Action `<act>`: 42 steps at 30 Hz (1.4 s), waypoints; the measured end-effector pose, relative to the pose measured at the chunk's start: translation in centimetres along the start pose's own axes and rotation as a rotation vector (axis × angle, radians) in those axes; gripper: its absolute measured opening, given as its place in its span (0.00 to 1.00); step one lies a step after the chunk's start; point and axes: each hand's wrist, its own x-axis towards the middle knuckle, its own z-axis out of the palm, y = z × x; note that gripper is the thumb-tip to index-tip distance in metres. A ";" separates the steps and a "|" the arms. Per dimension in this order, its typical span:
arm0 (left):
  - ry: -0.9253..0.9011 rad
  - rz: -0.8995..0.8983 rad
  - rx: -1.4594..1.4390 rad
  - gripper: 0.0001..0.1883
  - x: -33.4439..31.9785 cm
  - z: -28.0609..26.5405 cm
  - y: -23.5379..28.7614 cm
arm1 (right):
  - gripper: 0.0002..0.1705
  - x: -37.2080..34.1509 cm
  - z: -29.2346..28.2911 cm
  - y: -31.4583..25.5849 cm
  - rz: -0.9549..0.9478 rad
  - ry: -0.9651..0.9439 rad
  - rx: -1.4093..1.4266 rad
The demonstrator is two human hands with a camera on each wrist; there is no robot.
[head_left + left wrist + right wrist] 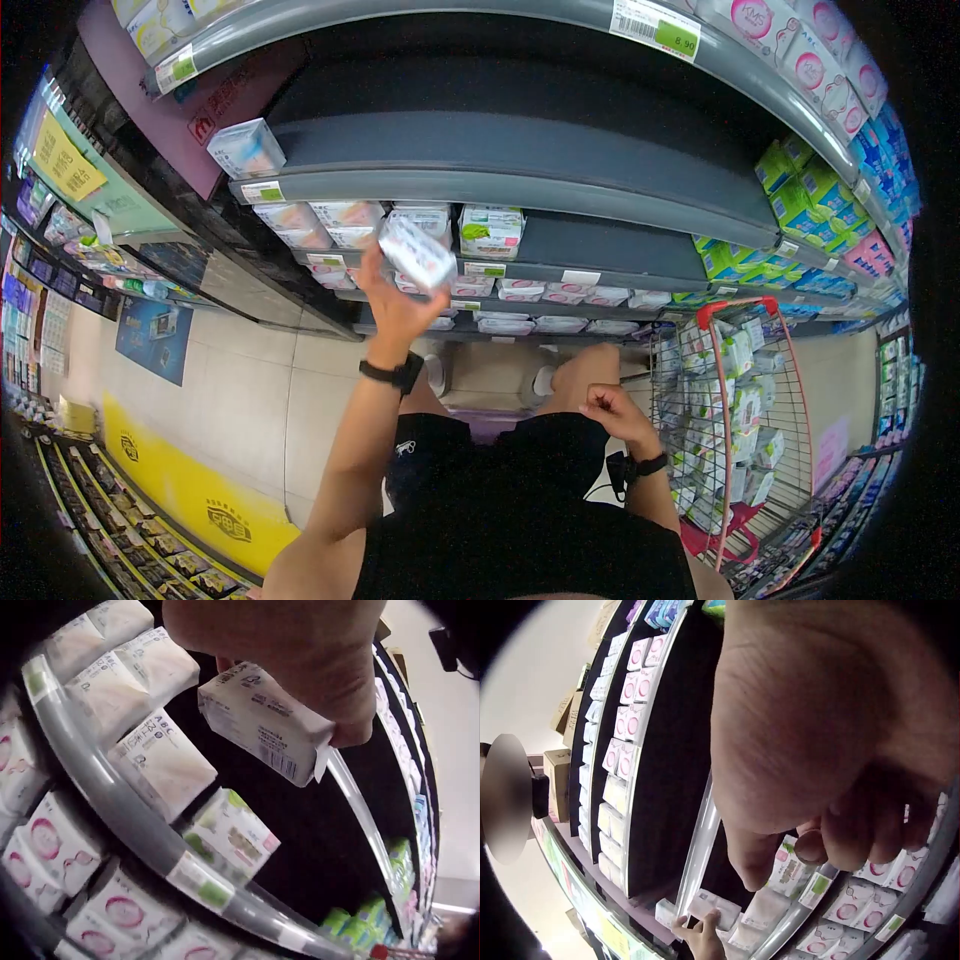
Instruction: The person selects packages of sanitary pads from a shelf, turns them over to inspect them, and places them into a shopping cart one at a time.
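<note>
My left hand [396, 312] pinches a white packet of pads [418, 252], raised and tilted in front of the shelves. The left wrist view gives the packet's [259, 724] printed underside with a barcode, the fingers partly hidden behind the palm. Behind it on the lower shelf stand ABC pad packets [165, 761] and a packet with green print [491, 232]. One pale packet [246, 150] sits at the left end of the shelf above. My right hand [622, 412] is held by my right thigh, fingers loosely curled, gripping nothing; its palm [795, 735] fills much of the right wrist view.
A red-rimmed wire shopping cart [800, 420] full of packets stands close on my right. Green packs [820, 200] fill the shelves' right end. The upper shelf's edge [500, 185] curves across ahead. A yellow display panel [200, 490] lies behind on the left.
</note>
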 end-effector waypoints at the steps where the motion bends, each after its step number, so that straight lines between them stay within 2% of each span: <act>1: -0.082 -0.040 -0.024 0.60 -1.1 -1.3 0.8 | 0.17 0.6 0.1 0.3 -0.030 -0.004 -0.027; 2: -0.166 -0.080 -0.049 0.60 -2.2 -2.9 2.1 | 0.15 1.2 0.3 0.5 -0.060 -0.006 -0.052; 3: -0.409 -0.350 -0.053 0.61 -2.4 -5.1 5.0 | 0.15 2.0 0.9 0.1 -0.144 0.000 -0.014; 5: -0.598 -0.476 -0.092 0.57 -1.6 -6.5 9.0 | 0.25 4.3 3.4 -1.2 -0.307 0.021 0.071; 7: -0.597 -0.378 -0.129 0.52 -3.7 -5.5 10.6 | 0.47 5.9 5.3 -2.2 -0.257 -0.021 0.020; 8: -0.482 -0.222 -0.133 0.50 -5.9 -4.6 10.7 | 0.50 6.9 6.4 -2.4 -0.288 -0.024 0.025; 9: -0.578 -0.324 -0.176 0.52 -6.4 -4.8 11.7 | 0.52 7.6 7.5 -2.4 -0.311 -0.024 0.033; 12: -0.510 -0.325 -0.295 0.52 -8.5 -4.7 11.8 | 0.45 9.3 9.1 -1.0 -0.392 0.155 0.008; 13: -0.491 -0.256 -0.360 0.54 -7.4 -5.4 11.9 | 0.42 9.1 8.9 -0.3 -0.325 0.178 0.154; 15: -0.707 -0.287 -0.502 0.56 -6.4 -6.1 9.7 | 0.36 9.0 8.5 0.8 -0.213 0.223 0.443; 16: -0.816 -0.300 -0.571 0.57 -5.6 -6.4 9.3 | 0.28 8.7 8.2 1.0 -0.097 0.259 0.621; 19: -0.961 -0.318 -0.608 0.62 -4.6 -6.7 10.1 | 0.25 6.5 6.6 0.0 0.024 0.092 0.927; 21: -0.984 -0.298 -0.623 0.62 -5.2 -6.4 10.9 | 0.27 5.7 5.4 0.1 0.027 -0.108 0.936; 24: -0.989 -0.251 -0.674 0.60 -6.1 -4.9 11.9 | 0.28 5.7 6.7 0.3 0.073 0.017 0.950; 25: -1.005 -0.315 -0.697 0.56 -5.9 -4.9 12.5 | 0.29 5.8 7.2 0.2 0.094 0.052 0.958; 28: -0.992 -0.309 -0.685 0.51 -5.8 -4.2 13.1 | 0.33 5.4 7.0 0.3 0.107 0.015 1.059; 31: -1.075 -0.535 -0.761 0.45 -5.4 -3.9 12.6 | 0.35 5.7 7.1 1.5 0.132 0.234 0.685; 34: -1.057 -0.687 -0.878 0.40 -7.1 -3.1 10.7 | 0.36 4.9 5.9 1.8 0.154 0.043 0.543; 39: -1.086 -0.651 -0.678 0.38 -6.2 -3.3 11.1 | 0.24 4.6 6.0 2.3 0.183 0.133 0.614; 42: -0.950 -0.686 -0.706 0.37 -6.7 -3.2 11.8 | 0.22 4.6 5.9 1.5 0.099 0.150 0.597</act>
